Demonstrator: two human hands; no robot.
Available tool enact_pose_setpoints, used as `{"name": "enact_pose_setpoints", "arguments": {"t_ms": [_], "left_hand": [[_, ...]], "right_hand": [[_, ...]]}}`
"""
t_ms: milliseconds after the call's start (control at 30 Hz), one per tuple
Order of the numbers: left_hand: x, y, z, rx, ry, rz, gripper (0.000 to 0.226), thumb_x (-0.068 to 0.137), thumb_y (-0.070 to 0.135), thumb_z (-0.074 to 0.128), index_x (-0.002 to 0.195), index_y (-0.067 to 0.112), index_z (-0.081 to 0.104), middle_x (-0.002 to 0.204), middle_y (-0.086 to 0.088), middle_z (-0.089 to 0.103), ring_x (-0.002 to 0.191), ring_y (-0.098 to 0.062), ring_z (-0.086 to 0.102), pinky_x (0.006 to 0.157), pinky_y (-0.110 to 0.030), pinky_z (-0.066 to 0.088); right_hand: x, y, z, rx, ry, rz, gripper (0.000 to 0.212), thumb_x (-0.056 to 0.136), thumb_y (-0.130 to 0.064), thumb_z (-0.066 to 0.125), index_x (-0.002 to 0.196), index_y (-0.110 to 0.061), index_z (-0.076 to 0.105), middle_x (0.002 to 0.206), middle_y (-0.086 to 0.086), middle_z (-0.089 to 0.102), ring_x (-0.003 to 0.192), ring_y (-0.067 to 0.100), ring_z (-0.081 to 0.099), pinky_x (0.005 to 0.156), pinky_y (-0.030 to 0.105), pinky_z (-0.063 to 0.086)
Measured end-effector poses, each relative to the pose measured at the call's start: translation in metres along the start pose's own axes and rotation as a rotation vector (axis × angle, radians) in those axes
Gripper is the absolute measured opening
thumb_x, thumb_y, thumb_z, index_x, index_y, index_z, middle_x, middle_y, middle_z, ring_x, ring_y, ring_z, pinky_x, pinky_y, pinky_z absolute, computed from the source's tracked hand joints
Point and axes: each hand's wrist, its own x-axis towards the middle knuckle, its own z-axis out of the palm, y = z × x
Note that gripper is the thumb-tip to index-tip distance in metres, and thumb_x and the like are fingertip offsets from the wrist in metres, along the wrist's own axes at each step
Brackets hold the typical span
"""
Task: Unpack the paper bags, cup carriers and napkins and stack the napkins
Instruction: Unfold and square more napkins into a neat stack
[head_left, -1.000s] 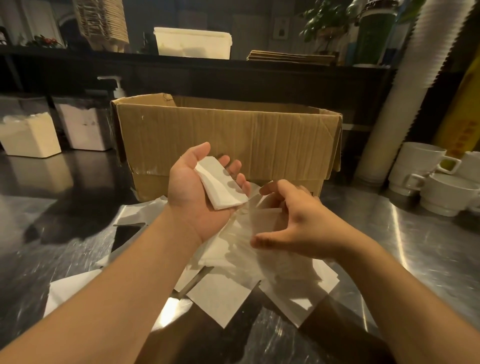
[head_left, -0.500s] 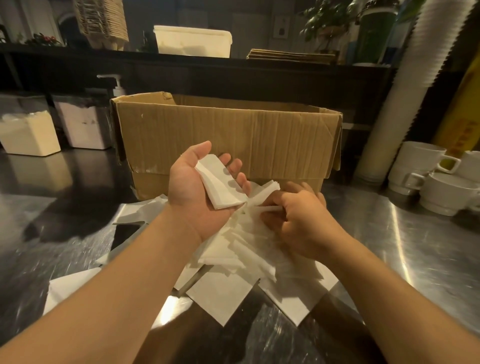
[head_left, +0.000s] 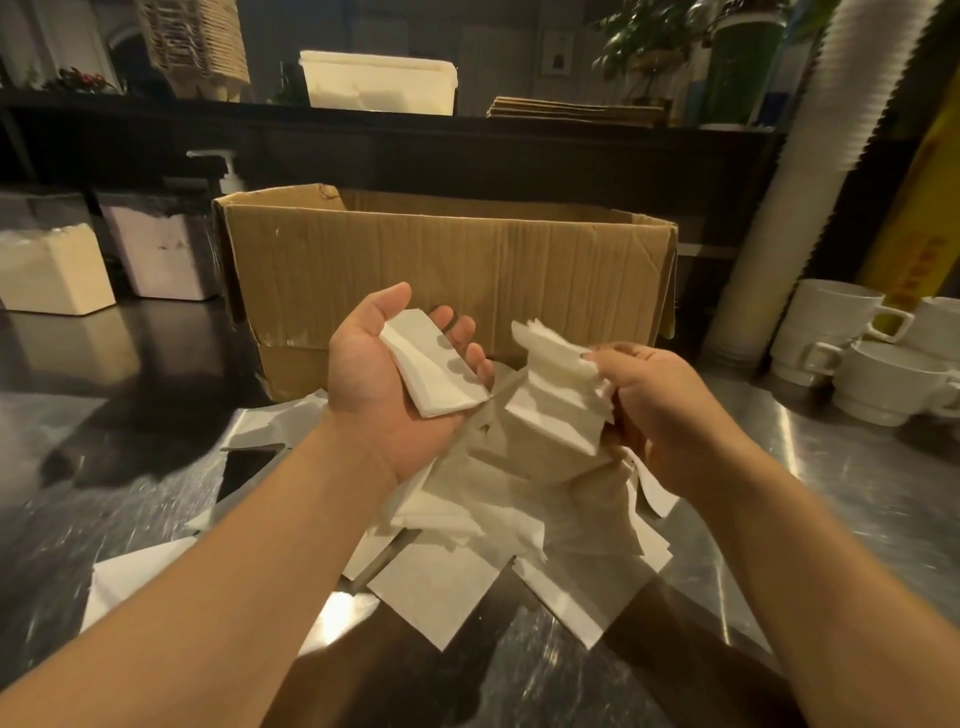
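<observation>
Fingers (head_left: 605, 364) pinch napkins (head_left: 558, 400) just beside stacked napkins (head_left: 434, 364).

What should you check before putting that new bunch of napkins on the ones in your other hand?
1. Left hand palm up, holding the napkin stack: ok.
2. Right hand grips the new napkin bunch: ok.
3. Bunch lifted off the loose napkin pile: ok.
4. Bunch edges lined up: not ok, fanned and ragged.
5. Napkin count in the bunch: cannot tell.
</observation>
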Motion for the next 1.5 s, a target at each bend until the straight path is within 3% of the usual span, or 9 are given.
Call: {"name": "enact_pose_setpoints", "arguments": {"t_ms": [100, 200, 333, 433, 600, 867, 1167, 1400, 1500], "left_hand": [[0.001, 0.000, 0.000, -0.017, -0.013, -0.017, 0.040, 0.090, 0.041, 0.061, 0.112, 0.008, 0.063, 0.096, -0.011, 0.065, 0.077, -0.026, 0.059, 0.078, -0.037, 0.050], [0.001, -0.001, -0.001, -0.008, -0.004, -0.029, 0.041, 0.089, 0.043, 0.062, 0.113, 0.010, 0.064, 0.099, -0.010, 0.065, 0.080, -0.026, 0.059, 0.081, -0.038, 0.050], [0.001, -0.001, -0.001, -0.011, -0.009, -0.029, 0.042, 0.089, 0.042, 0.062, 0.115, 0.009, 0.064, 0.100, -0.011, 0.065, 0.081, -0.026, 0.059, 0.081, -0.038, 0.050], [0.001, -0.001, -0.001, -0.020, -0.027, -0.032, 0.043, 0.088, 0.040, 0.063, 0.116, 0.009, 0.063, 0.100, -0.011, 0.064, 0.080, -0.026, 0.058, 0.079, -0.038, 0.050], [0.002, -0.001, -0.002, -0.009, -0.018, -0.028, 0.044, 0.086, 0.041, 0.064, 0.117, 0.010, 0.064, 0.101, -0.011, 0.066, 0.081, -0.026, 0.060, 0.079, -0.038, 0.051], [0.001, -0.002, -0.001, -0.012, -0.024, -0.037, 0.041, 0.086, 0.041, 0.063, 0.114, 0.010, 0.064, 0.098, -0.010, 0.065, 0.080, -0.026, 0.060, 0.078, -0.036, 0.051], [0.000, -0.002, 0.001, -0.014, -0.011, -0.019, 0.039, 0.088, 0.039, 0.063, 0.112, 0.009, 0.063, 0.094, -0.011, 0.066, 0.079, -0.025, 0.060, 0.079, -0.037, 0.050], [-0.002, -0.001, 0.001, -0.086, -0.012, 0.030, 0.038, 0.090, 0.041, 0.061, 0.111, 0.009, 0.066, 0.095, -0.012, 0.068, 0.086, -0.027, 0.062, 0.085, -0.038, 0.051], [-0.003, 0.000, 0.002, -0.106, -0.016, 0.026, 0.037, 0.090, 0.040, 0.061, 0.109, 0.009, 0.065, 0.093, -0.012, 0.067, 0.087, -0.027, 0.059, 0.090, -0.039, 0.048]], "right_hand": [[0.004, 0.006, 0.002, -0.317, 0.058, 0.017, 0.022, 0.100, -0.033, 0.062, 0.115, -0.017, 0.063, 0.105, 0.003, 0.067, 0.085, 0.020, 0.067, 0.060, 0.027, 0.055], [0.005, 0.009, 0.003, -0.395, 0.138, -0.042, 0.023, 0.101, -0.041, 0.059, 0.115, -0.022, 0.057, 0.105, -0.003, 0.063, 0.090, 0.014, 0.061, 0.071, 0.031, 0.057], [0.003, 0.009, 0.000, -0.435, 0.110, -0.349, 0.030, 0.096, -0.049, 0.061, 0.094, -0.019, 0.064, 0.097, 0.003, 0.065, 0.089, 0.021, 0.064, 0.072, 0.038, 0.059], [-0.005, 0.005, -0.002, -0.594, -0.037, -0.563, 0.005, 0.090, -0.040, 0.066, 0.088, -0.037, 0.063, 0.104, -0.013, 0.053, 0.101, 0.010, 0.052, 0.084, 0.027, 0.050], [-0.007, -0.005, -0.004, -1.042, -0.266, -0.317, 0.066, 0.085, -0.001, 0.069, 0.111, -0.057, 0.045, 0.129, -0.013, 0.033, 0.126, 0.019, 0.027, 0.118, 0.048, 0.030], [-0.009, -0.004, -0.007, -1.090, -0.347, -0.207, 0.087, 0.075, -0.018, 0.085, 0.126, -0.064, 0.032, 0.144, -0.015, 0.024, 0.146, 0.024, 0.012, 0.124, 0.051, 0.002], [-0.009, -0.001, -0.003, -0.982, -0.297, -0.277, 0.054, 0.081, -0.047, 0.081, 0.125, -0.053, 0.052, 0.134, -0.012, 0.034, 0.129, 0.019, 0.026, 0.118, 0.047, 0.024], [0.003, 0.010, -0.002, -0.916, -0.207, -0.299, 0.032, 0.101, -0.043, 0.057, 0.129, -0.029, 0.062, 0.127, -0.005, 0.052, 0.128, 0.025, 0.043, 0.111, 0.057, 0.038], [0.004, 0.010, -0.003, -0.765, -0.166, -0.213, 0.031, 0.101, -0.044, 0.056, 0.120, -0.021, 0.066, 0.115, -0.003, 0.063, 0.108, 0.021, 0.060, 0.096, 0.048, 0.055]]}}
